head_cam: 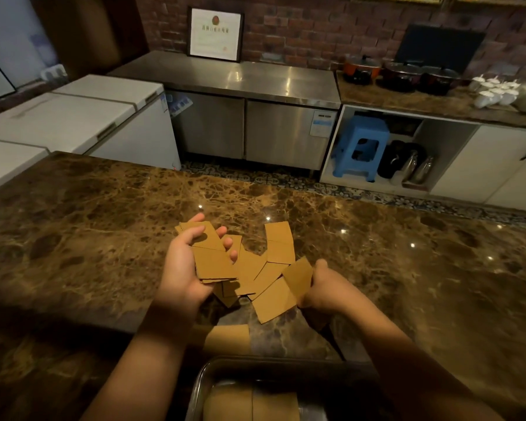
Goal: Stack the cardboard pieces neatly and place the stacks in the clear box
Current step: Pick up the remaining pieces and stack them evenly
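Both hands (pixel 182 265) (pixel 324 284) grip flat, seemingly corrugated cardboard pieces (pixel 213 259).

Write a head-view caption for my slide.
Left hand holds a cardboard stack; right hand lifts one piece above the clear box.

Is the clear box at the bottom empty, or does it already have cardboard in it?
Not empty. The clear box already holds cardboard pieces lying flat side by side; how many are stacked there cannot be told.
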Demonstrator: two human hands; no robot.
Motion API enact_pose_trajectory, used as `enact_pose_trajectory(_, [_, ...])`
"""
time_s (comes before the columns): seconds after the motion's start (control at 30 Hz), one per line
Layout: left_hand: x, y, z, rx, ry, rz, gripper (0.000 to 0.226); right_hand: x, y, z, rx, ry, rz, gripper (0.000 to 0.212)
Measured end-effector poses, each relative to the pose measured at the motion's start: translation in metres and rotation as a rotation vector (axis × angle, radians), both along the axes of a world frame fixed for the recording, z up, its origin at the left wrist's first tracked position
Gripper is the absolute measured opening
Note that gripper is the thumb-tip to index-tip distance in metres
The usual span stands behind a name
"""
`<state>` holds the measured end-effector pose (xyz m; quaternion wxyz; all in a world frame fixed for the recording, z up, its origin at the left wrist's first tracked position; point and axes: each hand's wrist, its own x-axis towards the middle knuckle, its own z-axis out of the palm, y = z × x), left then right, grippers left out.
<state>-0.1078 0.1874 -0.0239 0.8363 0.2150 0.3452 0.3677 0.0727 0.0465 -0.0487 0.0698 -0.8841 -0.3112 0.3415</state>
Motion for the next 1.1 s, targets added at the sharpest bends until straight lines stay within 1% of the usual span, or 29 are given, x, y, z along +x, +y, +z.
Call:
enact_pose_trajectory(0.03, [-0.001, 0.001, -0.001, -0.005, -0.003, 0.006, 0.029, 0.005, -0.001, 0.001, 0.042, 0.038, 0.003, 0.066])
enact_pose_trajectory(0.1, [-0.002, 0.003, -0.002, -0.010, -0.014, 0.017, 0.027, 0.015, -0.003, 0.003, 0.134, 0.166, 0.013, 0.042])
enact_pose_trajectory(0.13, [-0.002, 0.003, -0.002, -0.009, -0.011, 0.020, 0.027, 0.018, -0.004, 0.004, 0.150, 0.235, 0.042, 0.034])
enact_pose_trajectory(0.17, [-0.002, 0.003, -0.002, -0.007, -0.006, 0.021, 0.027, 0.018, -0.005, 0.006, 0.135, 0.280, 0.096, 0.033])
enact_pose_trajectory(0.2, [-0.002, 0.002, -0.002, -0.006, -0.001, 0.021, 0.028, 0.018, -0.004, 0.006, 0.086, 0.272, 0.183, 0.038])
enact_pose_trajectory(0.27, [0.000, 0.001, -0.002, -0.008, 0.004, 0.015, 0.029, 0.012, 0.002, 0.002, -0.041, 0.110, 0.393, 0.053])
enact_pose_trajectory(0.3, [0.002, 0.000, -0.001, -0.011, 0.006, 0.009, 0.029, 0.008, 0.005, -0.001, -0.068, 0.016, 0.447, 0.059])
enact_pose_trajectory(0.37, [0.004, -0.002, 0.000, -0.018, 0.002, 0.003, 0.027, -0.001, 0.012, -0.005, -0.054, -0.074, 0.463, 0.070])
enact_pose_trajectory(0.43, [0.005, -0.003, 0.000, -0.019, 0.002, 0.003, 0.027, -0.006, 0.016, -0.007, -0.044, -0.094, 0.460, 0.077])
enact_pose_trajectory(0.5, [0.004, -0.002, -0.001, -0.020, 0.004, 0.008, 0.029, -0.005, 0.018, -0.007, -0.044, -0.111, 0.476, 0.073])
enact_pose_trajectory(0.6, [0.004, -0.002, -0.002, -0.021, 0.019, 0.016, 0.029, -0.007, 0.020, -0.004, -0.027, -0.140, 0.501, 0.052])
enact_pose_trajectory(0.63, [0.004, -0.003, -0.003, -0.025, 0.022, 0.016, 0.029, -0.008, 0.020, -0.003, -0.012, -0.128, 0.502, 0.048])
enact_pose_trajectory(0.73, [0.003, -0.004, -0.005, -0.038, 0.031, 0.015, 0.029, -0.008, 0.017, 0.003, 0.076, 0.003, 0.469, 0.040])
enact_pose_trajectory(0.83, [-0.001, -0.003, -0.005, -0.028, 0.026, 0.019, 0.028, 0.004, 0.003, 0.022, 0.100, 0.239, 0.367, 0.030])
enact_pose_trajectory(0.9, [-0.002, -0.002, -0.003, -0.022, 0.008, 0.017, 0.027, 0.014, -0.009, 0.039, 0.094, 0.339, 0.295, 0.031])
enact_pose_trajectory(0.97, [-0.002, -0.002, 0.000, -0.015, -0.006, 0.007, 0.027, 0.025, -0.021, 0.055, 0.138, 0.378, 0.234, 0.035])
enact_pose_trajectory(1.03, [0.001, -0.004, 0.004, 0.010, -0.020, -0.015, 0.027, 0.031, -0.030, 0.068, 0.295, 0.440, 0.129, 0.038])
enact_pose_trajectory(1.1, [0.005, -0.008, 0.007, 0.060, -0.019, -0.059, 0.028, 0.032, -0.034, 0.077, 0.550, 0.573, -0.057, 0.038])
